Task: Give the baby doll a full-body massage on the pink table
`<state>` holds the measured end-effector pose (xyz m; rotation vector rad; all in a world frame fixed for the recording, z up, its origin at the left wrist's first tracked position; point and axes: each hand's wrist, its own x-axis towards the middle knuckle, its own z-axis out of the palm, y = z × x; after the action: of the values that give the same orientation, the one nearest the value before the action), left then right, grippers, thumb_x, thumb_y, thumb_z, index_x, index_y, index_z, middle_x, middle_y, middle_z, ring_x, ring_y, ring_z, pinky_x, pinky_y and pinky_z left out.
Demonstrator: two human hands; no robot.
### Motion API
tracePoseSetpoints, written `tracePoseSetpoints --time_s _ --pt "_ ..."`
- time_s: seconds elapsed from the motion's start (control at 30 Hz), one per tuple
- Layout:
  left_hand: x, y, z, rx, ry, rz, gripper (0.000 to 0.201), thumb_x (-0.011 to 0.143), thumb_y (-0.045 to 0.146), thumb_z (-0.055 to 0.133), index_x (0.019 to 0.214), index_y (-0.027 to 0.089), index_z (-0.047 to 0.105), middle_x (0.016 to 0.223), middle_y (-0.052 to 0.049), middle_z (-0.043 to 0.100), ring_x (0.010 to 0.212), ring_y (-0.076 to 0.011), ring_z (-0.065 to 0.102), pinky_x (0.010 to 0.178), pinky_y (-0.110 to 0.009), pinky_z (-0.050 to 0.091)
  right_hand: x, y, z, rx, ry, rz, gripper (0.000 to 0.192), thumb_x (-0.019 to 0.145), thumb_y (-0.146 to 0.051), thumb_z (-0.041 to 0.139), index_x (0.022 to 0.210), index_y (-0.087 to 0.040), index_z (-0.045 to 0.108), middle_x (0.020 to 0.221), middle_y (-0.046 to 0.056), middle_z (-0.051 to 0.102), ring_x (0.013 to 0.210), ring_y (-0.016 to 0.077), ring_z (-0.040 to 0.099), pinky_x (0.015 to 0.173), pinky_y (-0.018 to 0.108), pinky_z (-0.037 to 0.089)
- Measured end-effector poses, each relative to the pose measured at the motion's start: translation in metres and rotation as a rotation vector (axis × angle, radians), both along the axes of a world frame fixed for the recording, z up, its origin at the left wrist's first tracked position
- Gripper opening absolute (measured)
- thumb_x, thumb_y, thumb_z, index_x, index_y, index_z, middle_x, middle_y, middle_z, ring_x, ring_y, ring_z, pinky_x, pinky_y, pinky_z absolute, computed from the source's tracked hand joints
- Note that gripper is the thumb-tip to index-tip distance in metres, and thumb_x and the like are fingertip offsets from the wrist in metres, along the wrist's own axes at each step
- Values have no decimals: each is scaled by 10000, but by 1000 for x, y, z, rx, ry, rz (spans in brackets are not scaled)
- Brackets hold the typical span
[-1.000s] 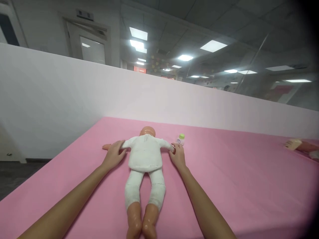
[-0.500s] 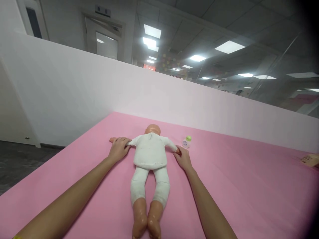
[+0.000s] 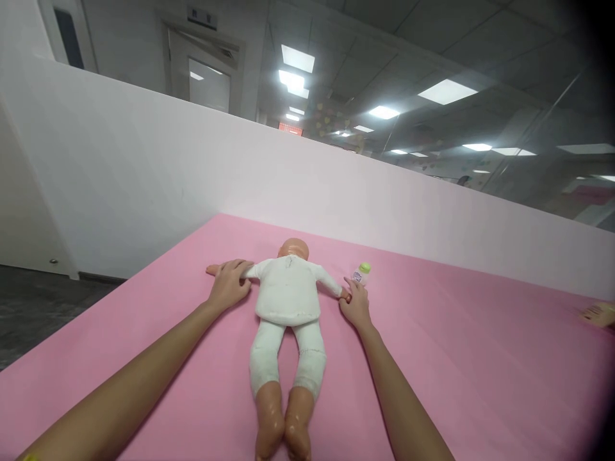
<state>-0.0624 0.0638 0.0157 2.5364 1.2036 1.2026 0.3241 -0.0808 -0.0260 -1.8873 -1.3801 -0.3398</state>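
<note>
"Reaching forward with both arms, you lean over a doll (image 3: 288,294) dressed in white, stretched lengthwise on the pink table (image 3: 456,365). Its bald head points to the far side, its bare feet toward you, its arms spread wide."

"What has changed from half a second ago?"

"Mostly your right hand (image 3: 356,307). Earlier its fingers curled together around the doll's small hand. Now your index finger stands out straight, toward the bottle (image 3: 362,273) with the green cap, and more of the doll's hand shows. Your thumb and other fingers are at that hand; I cannot tell how firmly they grip, or whether your fingertip touches the bottle."

"And on your other side?"

"Your left hand (image 3: 229,286) keeps its closed hold over the doll's forearm, with the doll's fingers poking out beyond it."

"Which edges lie around you?"

"Ahead, just past the doll's head, the table meets a white wall (image 3: 288,173). On your left, the table's edge slants toward you, with dark floor (image 3: 38,314) beyond. Your widest stretch of pink surface runs right from the bottle to a tan object (image 3: 598,314), partly cut off at the side of the view."
</note>
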Motion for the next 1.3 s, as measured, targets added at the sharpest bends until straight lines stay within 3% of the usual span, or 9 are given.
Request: tracePoseSetpoints --time_s 0.07,0.17,0.33,0.43,0.57,0.83,0.97,1.17,1.3 --pt "8 -10 5 25 -90 -93 504 902 241 475 1393 244 590 1430 -77 593 1331 -304 512 1164 -513 360 -15 2 6 54 52 40 596 847 -239 459 1435 -201 549 1459 155 540 1365 367 460 1093 598 407" --pt "24 -29 11 -12 -115 -312 529 1031 351 395 1557 296 419 1651 -34 354 1502 -275 347 1263 -477 266 -45 3 18 134 154 222 563 947 -262 405 1506 -250 465 1546 103 471 1457 294 389 1205 568 325" --pt "41 -46 4 -216 62 -473 657 1015 578 466 1614 364 301 1735 18 95 1593 -306 124 1304 -517 144 -84 -1 32 -3 199 548 498 1026 -452 464 1518 -375 464 1674 1 310 1559 260 241 1273 534 231" --pt "42 -44 -2 -265 105 -479 603 1022 565 459 1583 360 380 1728 18 136 1588 -302 163 1304 -515 157 -87 -4 33 -95 192 597 445 1037 -486 449 1461 -393 545 1685 -22 292 1576 268 204 1285 556 178" --pt "42 -41 -1 -250 108 -472 520 1031 472 479 1534 340 475 1699 -5 252 1572 -301 226 1292 -541 190 -82 -4 32 -115 242 598 435 1030 -501 458 1416 -364 603 1622 25 419 1517 269 346 1267 554 237" --pt "42 -44 4 -278 106 -455 525 1022 500 499 1523 344 491 1689 -7 278 1564 -307 249 1283 -548 218 -82 -3 32 -125 301 599 441 1015 -518 483 1407 -364 613 1620 23 433 1511 271 371 1264 556 244" --pt "41 -51 11 -323 59 -463 539 1011 554 491 1507 344 510 1702 8 247 1572 -300 226 1287 -538 220 -80 -4 32 -113 321 585 452 1006 -524 501 1407 -347 614 1615 42 439 1509 277 377 1256 554 263" --pt "49 -64 28 -242 -35 -451 509 972 454 562 1449 277 578 1646 -50 374 1539 -317 298 1279 -549 248 -80 -7 31 -16 354 549 431 979 -490 552 1355 -306 654 1586 69 473 1494 292 398 1243 562 303" --pt "68 -64 35 -166 -87 -443 441 982 313 468 1394 239 606 1573 -74 478 1480 -273 402 1267 -511 300 -87 -8 43 54 414 566 415 956 -440 576 1325 -276 672 1527 87 540 1454 293 458 1218 549 365"
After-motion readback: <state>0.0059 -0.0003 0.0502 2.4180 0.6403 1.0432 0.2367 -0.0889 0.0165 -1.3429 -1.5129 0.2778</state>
